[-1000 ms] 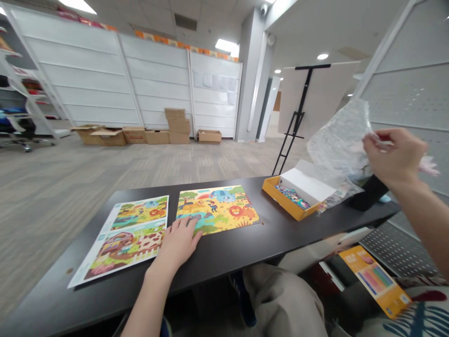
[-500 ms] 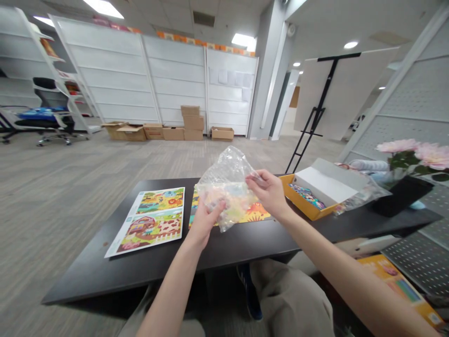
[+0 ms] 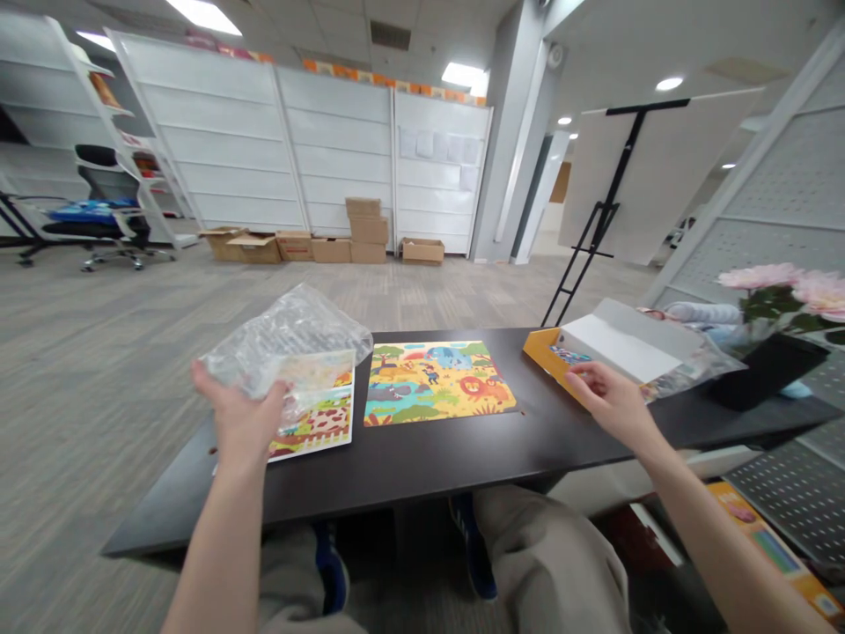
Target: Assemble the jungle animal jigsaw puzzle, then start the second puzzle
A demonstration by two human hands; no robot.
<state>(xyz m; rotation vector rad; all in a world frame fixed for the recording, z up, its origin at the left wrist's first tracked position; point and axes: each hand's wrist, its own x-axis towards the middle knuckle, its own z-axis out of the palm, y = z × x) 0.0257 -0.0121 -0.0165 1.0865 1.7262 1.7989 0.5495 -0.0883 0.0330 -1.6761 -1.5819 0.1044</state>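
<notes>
Left hand [image 3: 241, 412], in the head view, grasped a crumpled, clear plastic bag [image 3: 287, 328] to the left of a yellow, rectangular picture board [image 3: 439, 380] printed with animals. Below the bag, partly veiled by it, a white-edged, colourful printed sheet [image 3: 330, 424] lay left of the board on the dark, flat surface [image 3: 402, 458]. Right hand [image 3: 606, 401], to the board's right, had loosely bent fingers at the near side of an orange-and-white, open cardboard box [image 3: 545, 352]; whether it pinched or touched anything could not be told. Small, multicoloured pieces [image 3: 569, 354] showed inside the box. The step in hand seemed to be putting the bag aside; the next move called for loosening the left hand without dragging the sheet.
</notes>
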